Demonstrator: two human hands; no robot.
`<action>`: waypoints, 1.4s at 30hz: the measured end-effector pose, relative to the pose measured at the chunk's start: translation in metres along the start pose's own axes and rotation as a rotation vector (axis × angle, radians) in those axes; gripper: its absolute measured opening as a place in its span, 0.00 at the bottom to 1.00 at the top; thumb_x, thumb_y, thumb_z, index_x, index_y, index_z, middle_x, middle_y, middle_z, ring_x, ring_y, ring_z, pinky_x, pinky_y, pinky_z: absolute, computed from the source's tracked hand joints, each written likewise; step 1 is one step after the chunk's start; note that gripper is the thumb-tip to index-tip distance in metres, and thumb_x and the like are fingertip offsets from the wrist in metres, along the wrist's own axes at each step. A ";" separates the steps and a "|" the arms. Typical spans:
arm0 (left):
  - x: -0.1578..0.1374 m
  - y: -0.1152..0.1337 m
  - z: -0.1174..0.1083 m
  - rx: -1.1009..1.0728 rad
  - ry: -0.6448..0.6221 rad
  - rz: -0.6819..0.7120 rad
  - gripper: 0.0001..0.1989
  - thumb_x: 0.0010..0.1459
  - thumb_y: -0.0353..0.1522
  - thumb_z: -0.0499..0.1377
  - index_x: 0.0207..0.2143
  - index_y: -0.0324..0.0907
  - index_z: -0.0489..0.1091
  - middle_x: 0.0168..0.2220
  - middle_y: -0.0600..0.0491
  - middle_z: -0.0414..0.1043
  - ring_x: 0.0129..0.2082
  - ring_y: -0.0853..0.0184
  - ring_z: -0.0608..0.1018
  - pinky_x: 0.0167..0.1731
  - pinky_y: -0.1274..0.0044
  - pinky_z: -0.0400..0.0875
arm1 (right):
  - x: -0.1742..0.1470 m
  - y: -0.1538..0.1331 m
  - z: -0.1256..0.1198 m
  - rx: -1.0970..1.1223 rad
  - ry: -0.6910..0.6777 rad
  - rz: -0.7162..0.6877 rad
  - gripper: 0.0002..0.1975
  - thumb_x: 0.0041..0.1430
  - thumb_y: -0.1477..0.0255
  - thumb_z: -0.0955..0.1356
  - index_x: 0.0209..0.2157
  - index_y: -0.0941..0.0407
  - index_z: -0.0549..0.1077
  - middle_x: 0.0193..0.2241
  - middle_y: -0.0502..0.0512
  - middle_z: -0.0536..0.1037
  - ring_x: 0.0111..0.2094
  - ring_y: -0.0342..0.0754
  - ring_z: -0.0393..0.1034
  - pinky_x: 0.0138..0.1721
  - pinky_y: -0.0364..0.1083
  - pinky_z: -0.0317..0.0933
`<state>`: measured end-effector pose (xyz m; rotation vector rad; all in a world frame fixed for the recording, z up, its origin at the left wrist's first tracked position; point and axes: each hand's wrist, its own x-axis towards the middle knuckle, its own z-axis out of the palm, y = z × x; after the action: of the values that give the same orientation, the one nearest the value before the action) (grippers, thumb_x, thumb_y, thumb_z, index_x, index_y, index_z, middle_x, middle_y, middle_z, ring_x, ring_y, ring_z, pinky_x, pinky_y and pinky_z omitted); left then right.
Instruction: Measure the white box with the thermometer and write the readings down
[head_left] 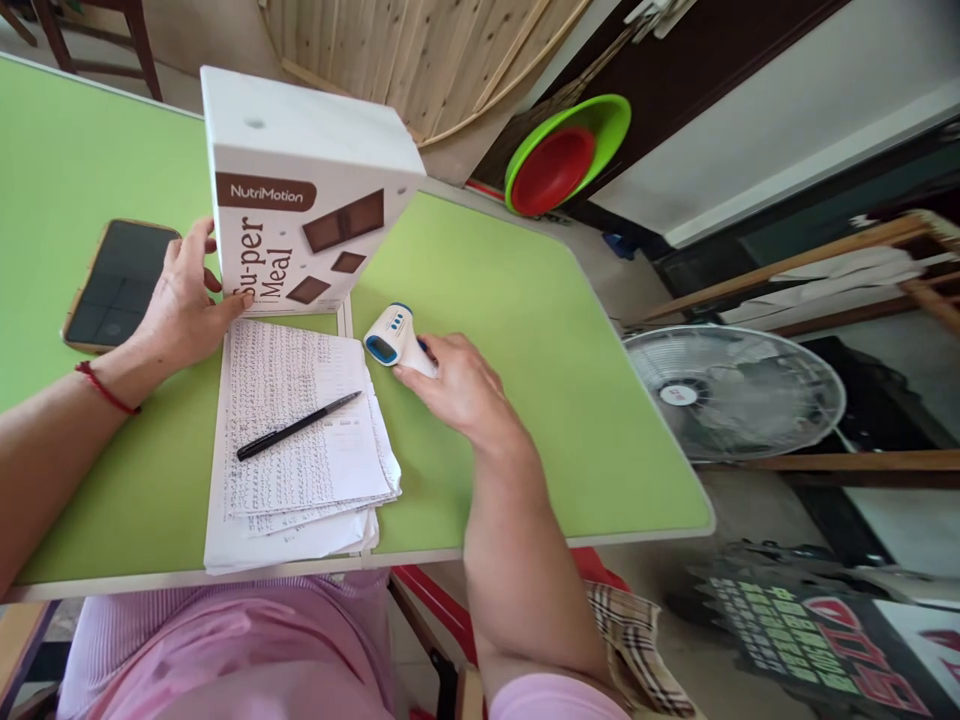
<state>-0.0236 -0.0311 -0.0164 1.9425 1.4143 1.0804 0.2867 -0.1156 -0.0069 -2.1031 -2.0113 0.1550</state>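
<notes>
Pink shirt (225, 650) closest, my right hand (465, 385) grips a white-and-blue thermometer gun (394, 335) beside handwritten papers (285, 370); my left hand (184, 310) holds one edge of the box (292, 240) labelled "NutriMotion Su-per Meal", standing on the worktop (562, 430).

The box (322, 205) looks like smooth card, softly sheened; the thermometer (399, 340) and pen (298, 426), plastic. The phone (124, 280) has glossy glass, the papers (292, 485) are matt, the table (570, 440) smooth, the basins (553, 170) plastic, the panel (405, 50) knotty wood.
</notes>
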 end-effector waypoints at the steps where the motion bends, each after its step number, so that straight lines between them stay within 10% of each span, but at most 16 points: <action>1: 0.000 -0.001 0.000 -0.016 0.004 0.011 0.36 0.49 0.46 0.69 0.56 0.43 0.61 0.47 0.49 0.62 0.43 0.58 0.68 0.31 0.71 0.67 | 0.001 0.002 0.002 -0.026 -0.014 -0.005 0.11 0.55 0.62 0.68 0.33 0.56 0.74 0.30 0.56 0.72 0.34 0.52 0.66 0.34 0.49 0.60; 8: -0.001 -0.006 0.006 -0.065 0.107 -0.027 0.32 0.46 0.44 0.71 0.48 0.43 0.61 0.45 0.49 0.62 0.35 0.67 0.69 0.30 0.70 0.65 | -0.008 -0.011 -0.001 0.179 0.253 -0.208 0.15 0.56 0.65 0.70 0.44 0.55 0.77 0.39 0.61 0.75 0.41 0.56 0.69 0.44 0.57 0.64; 15: -0.017 0.035 0.002 -0.172 0.327 0.264 0.21 0.55 0.37 0.68 0.36 0.44 0.55 0.29 0.59 0.54 0.22 0.77 0.57 0.23 0.76 0.53 | -0.024 -0.045 0.009 0.287 -0.068 -0.688 0.08 0.64 0.71 0.67 0.40 0.52 0.80 0.33 0.56 0.75 0.37 0.52 0.68 0.40 0.53 0.59; 23: -0.077 0.088 0.022 0.167 -0.235 1.039 0.10 0.66 0.30 0.55 0.29 0.42 0.66 0.23 0.55 0.68 0.19 0.70 0.68 0.16 0.73 0.58 | -0.014 -0.036 0.010 0.546 0.329 -0.338 0.04 0.64 0.69 0.66 0.37 0.54 0.72 0.33 0.53 0.75 0.32 0.47 0.68 0.36 0.49 0.62; 26: -0.094 0.085 0.035 0.273 -0.495 0.918 0.23 0.62 0.48 0.59 0.43 0.35 0.72 0.45 0.39 0.75 0.41 0.53 0.79 0.36 0.66 0.74 | -0.013 -0.039 0.017 0.833 0.486 -0.231 0.05 0.60 0.68 0.68 0.35 0.53 0.69 0.28 0.48 0.73 0.28 0.43 0.67 0.32 0.45 0.63; 29: -0.104 0.078 0.043 0.324 -0.720 0.781 0.52 0.46 0.59 0.66 0.63 0.34 0.61 0.67 0.28 0.49 0.67 0.34 0.55 0.61 0.46 0.54 | -0.015 -0.045 0.027 0.975 0.457 -0.253 0.04 0.57 0.70 0.69 0.32 0.53 0.69 0.26 0.45 0.71 0.26 0.41 0.66 0.29 0.43 0.63; 33: -0.107 0.078 0.041 0.420 -0.836 0.650 0.53 0.46 0.59 0.66 0.67 0.41 0.57 0.70 0.31 0.40 0.69 0.34 0.43 0.63 0.41 0.38 | -0.015 -0.055 0.030 1.052 0.344 -0.225 0.02 0.56 0.72 0.68 0.33 0.53 0.71 0.25 0.45 0.70 0.25 0.40 0.66 0.29 0.43 0.62; 42: -0.111 0.080 0.026 0.483 -0.796 0.641 0.48 0.48 0.53 0.66 0.66 0.38 0.60 0.69 0.28 0.45 0.69 0.32 0.46 0.62 0.39 0.40 | -0.007 -0.075 0.023 0.974 0.123 -0.254 0.04 0.54 0.69 0.67 0.33 0.53 0.73 0.26 0.47 0.74 0.27 0.41 0.68 0.30 0.43 0.65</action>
<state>0.0251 -0.1603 -0.0034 2.8211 0.6369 0.0681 0.2082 -0.1179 -0.0125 -1.2042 -1.5982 0.7562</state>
